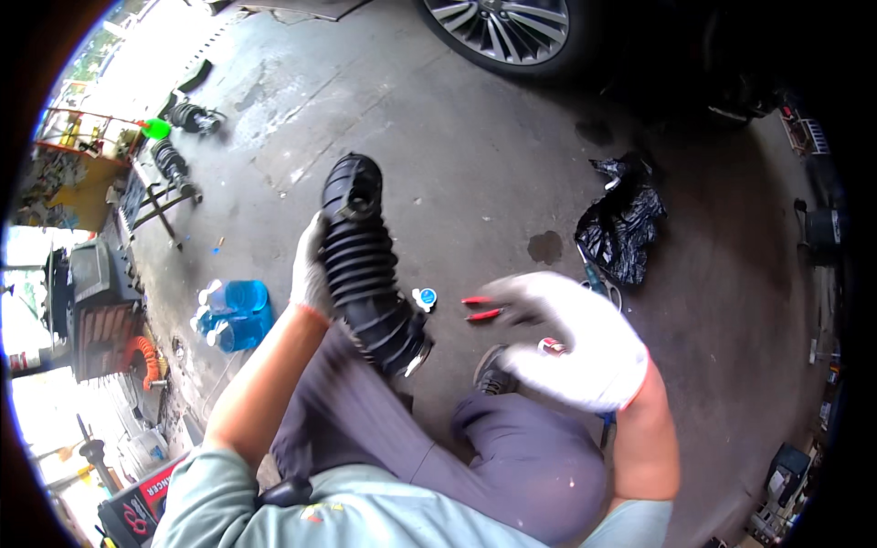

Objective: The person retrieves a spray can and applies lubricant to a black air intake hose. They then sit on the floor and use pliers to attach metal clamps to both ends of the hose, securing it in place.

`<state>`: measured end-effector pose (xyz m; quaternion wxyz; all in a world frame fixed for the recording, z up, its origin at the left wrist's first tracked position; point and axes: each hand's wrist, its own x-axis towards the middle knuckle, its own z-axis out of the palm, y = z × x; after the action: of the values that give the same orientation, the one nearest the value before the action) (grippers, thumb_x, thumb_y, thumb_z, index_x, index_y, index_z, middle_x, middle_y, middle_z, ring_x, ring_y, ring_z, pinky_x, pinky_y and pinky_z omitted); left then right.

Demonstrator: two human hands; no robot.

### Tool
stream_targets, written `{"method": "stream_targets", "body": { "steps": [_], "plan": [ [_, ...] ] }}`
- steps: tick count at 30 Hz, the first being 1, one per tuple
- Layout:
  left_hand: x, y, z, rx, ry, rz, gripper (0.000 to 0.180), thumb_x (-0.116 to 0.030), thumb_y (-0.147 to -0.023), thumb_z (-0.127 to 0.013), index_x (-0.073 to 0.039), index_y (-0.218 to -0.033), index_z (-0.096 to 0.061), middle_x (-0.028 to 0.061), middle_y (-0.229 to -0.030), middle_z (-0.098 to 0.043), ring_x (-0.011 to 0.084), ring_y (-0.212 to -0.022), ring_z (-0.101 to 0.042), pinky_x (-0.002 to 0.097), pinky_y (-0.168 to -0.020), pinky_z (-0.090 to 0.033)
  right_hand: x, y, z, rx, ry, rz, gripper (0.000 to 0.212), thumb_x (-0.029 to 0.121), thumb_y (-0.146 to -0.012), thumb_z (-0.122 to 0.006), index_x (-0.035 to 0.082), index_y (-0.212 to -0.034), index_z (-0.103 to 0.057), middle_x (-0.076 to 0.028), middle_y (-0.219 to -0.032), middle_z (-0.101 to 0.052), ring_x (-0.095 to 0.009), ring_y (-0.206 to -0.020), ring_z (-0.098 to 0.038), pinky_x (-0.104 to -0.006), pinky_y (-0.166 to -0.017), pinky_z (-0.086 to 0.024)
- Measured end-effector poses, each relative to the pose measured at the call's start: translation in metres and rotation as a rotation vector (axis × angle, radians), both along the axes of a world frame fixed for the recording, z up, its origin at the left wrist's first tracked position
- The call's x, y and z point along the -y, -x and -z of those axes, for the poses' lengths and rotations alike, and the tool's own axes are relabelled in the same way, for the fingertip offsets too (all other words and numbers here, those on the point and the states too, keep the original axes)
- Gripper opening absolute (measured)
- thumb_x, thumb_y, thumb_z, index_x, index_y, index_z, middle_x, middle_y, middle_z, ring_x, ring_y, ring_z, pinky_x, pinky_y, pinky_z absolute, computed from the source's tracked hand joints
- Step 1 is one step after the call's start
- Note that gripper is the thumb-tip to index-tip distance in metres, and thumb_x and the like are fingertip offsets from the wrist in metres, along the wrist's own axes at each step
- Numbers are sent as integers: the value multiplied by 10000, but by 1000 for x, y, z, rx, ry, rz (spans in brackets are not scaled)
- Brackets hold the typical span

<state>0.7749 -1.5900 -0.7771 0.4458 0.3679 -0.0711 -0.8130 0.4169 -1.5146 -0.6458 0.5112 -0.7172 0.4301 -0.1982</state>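
A black ribbed rubber duct [361, 260], like an air intake hose, is held upright at a tilt over my left leg. My left hand [312, 269], in a white glove, grips its left side; the fingers are mostly behind it. My gloved right hand [580, 352] is off to the right, blurred by motion, with thumb and fingers apart and nothing seen between them. Just beyond its fingertips two red handle ends [484, 315] show, the rest hidden. A small white and blue cap-like piece [425, 299] lies on the floor between my hands.
Blue-liquid jugs [239, 315] stand at left. A crumpled black plastic bag [623, 228] lies at right, near a teal-handled tool [596, 279]. A car wheel [502, 32] is ahead. Spring struts [172, 164] lie far left; an orange coiled hose [143, 361] sits nearer.
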Motion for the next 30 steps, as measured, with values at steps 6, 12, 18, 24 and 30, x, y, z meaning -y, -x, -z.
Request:
{"method": "stream_targets", "body": {
  "steps": [6, 12, 18, 24, 30],
  "plan": [
    [-7, -5, 8, 2, 19, 76, 824, -720, -1052, -523, 17, -1386, -679, 244, -1178, -795, 380, -983, -808, 545, -909, -680, -64, -189, -51, 168, -203, -735, 592, 487, -1125, -548, 7, -1462, -622, -261, -1370, -693, -452, -1270, -678, -498, -1116, -534],
    [-17, -31, 9, -16, 103, 52, 806, -697, -1058, -538, 2, -1440, -659, 250, -1246, -780, 416, -1058, -794, 577, -968, -659, -120, -272, -37, 160, -541, -802, 839, 707, -1074, -528, -15, -1489, -629, -249, -1469, -700, -408, -1350, -677, -436, -1164, -498],
    [-18, -55, 3, -25, 125, 105, 765, -650, -1061, -601, -1, -1466, -639, 222, -1304, -768, 380, -1138, -779, 568, -1050, -629, -142, -288, 3, 184, -537, -631, 692, 581, -998, -712, 18, -1400, -727, -236, -1334, -767, -380, -1241, -732, -434, -1097, -540],
    [-22, -100, -8, -24, 207, 30, 715, -599, -1074, -622, -24, -1500, -625, 192, -1364, -751, 343, -1207, -756, 551, -1113, -596, -47, -169, -77, 513, -576, 5, 638, 188, -948, -763, 4, -1539, -610, -168, -1349, -756, -209, -1198, -727, -367, -1026, -586],
    [-51, -52, -82, 31, 609, -88, 690, -513, -1031, -735, -42, -1506, -564, 174, -1303, -749, 323, -1145, -771, 496, -1029, -650, -19, -128, -79, 775, -188, 203, 837, 50, -869, -708, 0, -1661, -442, -187, -1362, -714, -287, -1229, -713, -427, -1099, -558]
  ]
}}
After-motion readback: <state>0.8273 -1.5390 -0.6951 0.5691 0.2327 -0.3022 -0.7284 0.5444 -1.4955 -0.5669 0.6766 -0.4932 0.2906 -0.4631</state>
